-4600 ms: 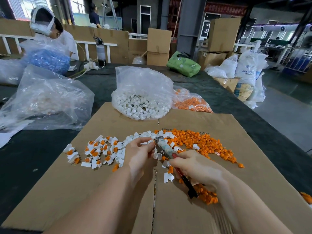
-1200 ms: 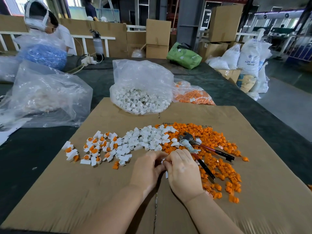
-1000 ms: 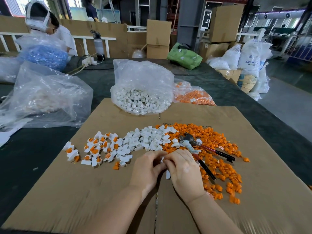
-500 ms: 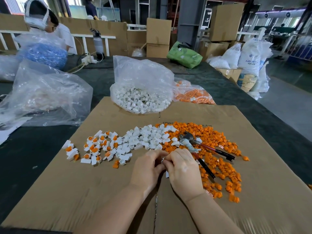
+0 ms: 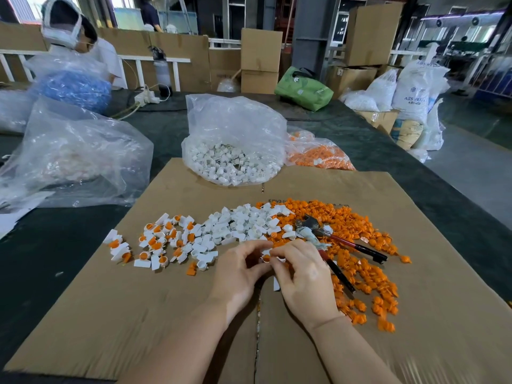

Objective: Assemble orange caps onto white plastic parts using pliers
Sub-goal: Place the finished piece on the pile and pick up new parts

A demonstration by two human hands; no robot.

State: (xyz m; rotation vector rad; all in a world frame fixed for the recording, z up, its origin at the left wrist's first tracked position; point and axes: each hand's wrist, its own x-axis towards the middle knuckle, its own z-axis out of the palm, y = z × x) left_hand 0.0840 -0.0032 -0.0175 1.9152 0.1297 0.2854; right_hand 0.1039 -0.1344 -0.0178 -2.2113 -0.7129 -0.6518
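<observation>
Seating an orange cap (image 5: 266,258) squarely in the white part (image 5: 267,252), I pinch both between left hand (image 5: 237,274) and right hand (image 5: 304,278), pliers (image 5: 328,239) lying free.

This is a factory or warehouse assembly floor. Stacked cardboard boxes (image 5: 261,59) and white resin sacks (image 5: 415,90) line the concrete floor (image 5: 468,173). A long dark worktable (image 5: 388,151) carries clear plastic bags of white parts (image 5: 232,151) and orange caps (image 5: 318,153), a flattened cardboard sheet (image 5: 138,314) serves as a work mat, and another worker (image 5: 69,26) sits at the far end.
</observation>
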